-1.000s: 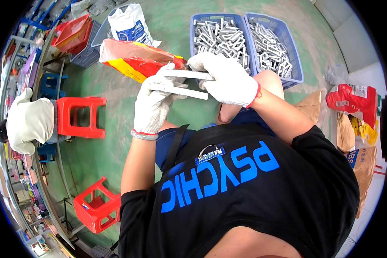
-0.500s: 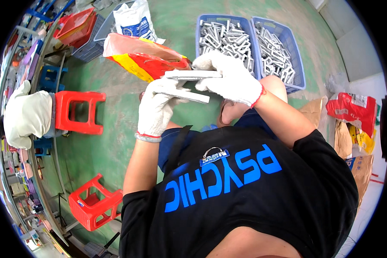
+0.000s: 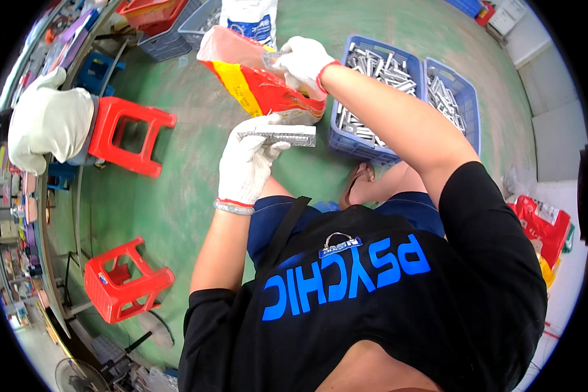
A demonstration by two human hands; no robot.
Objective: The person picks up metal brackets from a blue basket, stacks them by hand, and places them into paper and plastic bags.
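Left hand: white knit glove [image 3: 245, 163], a bit left of center in the frame, fingers closed around a silvery metal piece [image 3: 281, 135] that sticks out to the right, lying pretty much level.
Right hand: also gloved in white [image 3: 302, 62], up near top center. Fingers are bunched up narrow, with a small grey piece [image 3: 272, 61] poking out on their left side. It's blurry and half covered, so I can't make out its full shape.
Open bag: the red and yellow one [image 3: 268, 91], above the left hand, mouth gaping toward the top of the frame. The right hand is right at that mouth; can't tell how deep it goes.
Crates: two blue plastic ones side by side, upper right of center. The left crate [image 3: 366, 151] and the right crate [image 3: 473, 127] both have loads of loose silvery parts [image 3: 385, 68] piled in. The right forearm crosses in front of the left one.
White bag: blue print, top edge of the frame [image 3: 249, 14], just behind the open bag.
Stools: two red plastic ones on the green floor [image 3: 183, 189], an upper one [image 3: 127, 134] and a lower one [image 3: 104, 281], both left side.
Co-worker: person in a pale top [image 3: 52, 124], far left, beside the upper stool.
Right edge: another red bag [image 3: 539, 225], kinda crumpled, near the wall.
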